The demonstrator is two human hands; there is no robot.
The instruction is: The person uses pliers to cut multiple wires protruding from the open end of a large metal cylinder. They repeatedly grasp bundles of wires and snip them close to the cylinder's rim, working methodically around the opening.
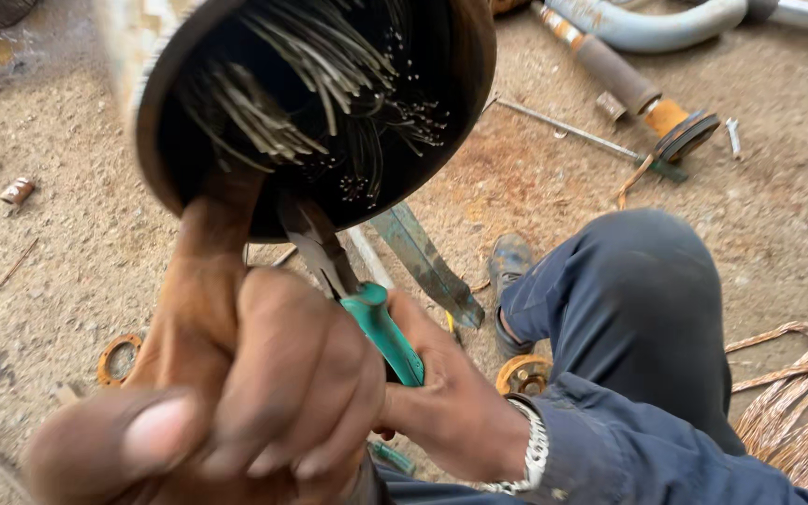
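Observation:
A dark round metal housing (460,84) fills the upper middle, with several thin wire strands (320,84) fanning inside it. My left hand (236,393), close to the camera and blurred, reaches up with a finger against the housing's lower rim. My right hand (451,402), with a metal bracelet at the wrist, grips the green handles of a pair of pliers (381,327). The pliers' dark jaws reach into the housing at its lower edge among the wires. I cannot tell whether the left hand also grips the pliers.
My knee in blue trousers (628,290) and a worn shoe (512,266) rest on sandy ground. Copper wire bundles (797,402) lie at right. Rusty flange rings (119,360), a flat metal bar (427,262), a thin rod (563,129) and pipes (647,28) lie around.

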